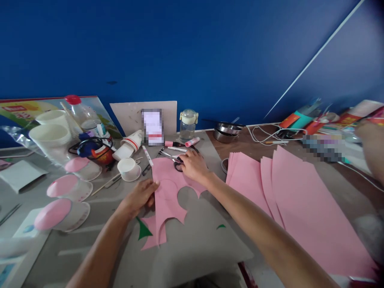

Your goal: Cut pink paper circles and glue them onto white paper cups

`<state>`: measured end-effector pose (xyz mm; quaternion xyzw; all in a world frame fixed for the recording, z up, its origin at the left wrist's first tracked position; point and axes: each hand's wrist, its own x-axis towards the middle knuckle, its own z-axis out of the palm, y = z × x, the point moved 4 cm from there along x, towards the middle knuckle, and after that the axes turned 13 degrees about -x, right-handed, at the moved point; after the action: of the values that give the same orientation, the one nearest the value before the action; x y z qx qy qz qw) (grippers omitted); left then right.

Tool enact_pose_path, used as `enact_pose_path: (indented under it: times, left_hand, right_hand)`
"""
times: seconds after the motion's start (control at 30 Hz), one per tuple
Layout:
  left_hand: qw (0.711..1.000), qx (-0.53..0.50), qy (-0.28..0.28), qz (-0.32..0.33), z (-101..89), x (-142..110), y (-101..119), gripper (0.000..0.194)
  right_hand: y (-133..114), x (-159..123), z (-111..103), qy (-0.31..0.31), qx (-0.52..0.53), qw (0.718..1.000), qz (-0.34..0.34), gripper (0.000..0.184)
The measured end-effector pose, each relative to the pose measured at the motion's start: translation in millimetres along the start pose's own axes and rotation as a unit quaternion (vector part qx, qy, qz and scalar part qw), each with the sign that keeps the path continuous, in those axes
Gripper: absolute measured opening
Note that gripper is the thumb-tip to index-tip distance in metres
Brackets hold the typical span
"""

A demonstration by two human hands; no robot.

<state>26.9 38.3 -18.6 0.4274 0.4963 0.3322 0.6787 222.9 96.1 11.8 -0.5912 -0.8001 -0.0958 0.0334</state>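
My left hand (138, 197) pinches the left edge of a sheet of pink paper (169, 204), thumb on top and fingers partly underneath. Round bites are cut out of the sheet's lower and right sides, and a drawn circle outline shows near its middle. At the sheet's top edge, my right hand (193, 165) has its fingers closed at the black handles of a pair of scissors (170, 155), whose blades point up and left. Just below my left hand lie a pink offcut (153, 234) and a green paper scrap (144, 230).
Pink-topped paper cups (70, 186) and a small white cup (129, 169) stand at left. A phone (153, 127) leans upright behind, beside a lidded jar (188, 125) and pink markers (192, 142). Pink sheets (312, 200) lie at right. Another arm (373, 148) shows at the far right.
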Motion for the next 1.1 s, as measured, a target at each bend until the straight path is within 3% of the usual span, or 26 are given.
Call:
enact_pose_path:
  times: [0.27, 0.53, 0.67, 0.73, 0.77, 0.8, 0.87, 0.9, 0.93, 1.0, 1.1]
  left_hand:
    - [0.993, -0.068, -0.056, -0.077, 17.4, -6, -7, 0.039]
    - [0.997, 0.045, -0.053, 0.013, 14.6, -8, 8, 0.029]
    - [0.997, 0.064, -0.014, 0.046, 1.1, -9, 17, 0.023]
    - [0.998, 0.047, 0.001, 0.044, -5.7, -11, 21, 0.022]
    - [0.999, 0.033, 0.006, 0.041, -8.5, -12, 23, 0.023]
    - [0.999, 0.014, 0.007, 0.039, -10.7, -13, 26, 0.024]
    - [0.999, -0.035, 0.004, 0.041, -13.4, -17, 31, 0.03]
    - [0.997, -0.062, 0.003, 0.047, -14.5, -20, 33, 0.033]
    - [0.995, -0.088, 0.005, 0.055, -15.7, -22, 35, 0.036]
    - [0.988, -0.134, 0.016, 0.074, -19.1, -27, 39, 0.039]
    - [0.972, -0.199, 0.05, 0.114, -27.3, -33, 42, 0.036]
  right_hand:
    - [-12, 10, 3, -0.045, -0.02, 0.998, -0.043, 0.026]
    - [-7, 14, 5, -0.065, 0.05, 0.997, -0.001, 0.023]
    - [4, 13, 2, -0.066, 0.124, 0.99, 0.029, 0.028]
    - [12, 8, -2, -0.064, 0.208, 0.975, 0.035, 0.034]
    - [15, 4, -4, -0.063, 0.282, 0.957, 0.037, 0.037]
    - [17, -1, -7, -0.061, 0.407, 0.91, 0.043, 0.039]
    - [20, -13, -14, -0.067, 0.643, 0.762, 0.036, 0.044]
    - [19, -19, -17, -0.076, 0.719, 0.69, 0.025, 0.046]
    - [18, -25, -22, -0.087, 0.767, 0.636, 0.012, 0.048]
    - [17, -36, -30, -0.099, 0.812, 0.575, -0.005, 0.049]
    - [17, -46, -40, -0.086, 0.83, 0.55, -0.019, 0.049]
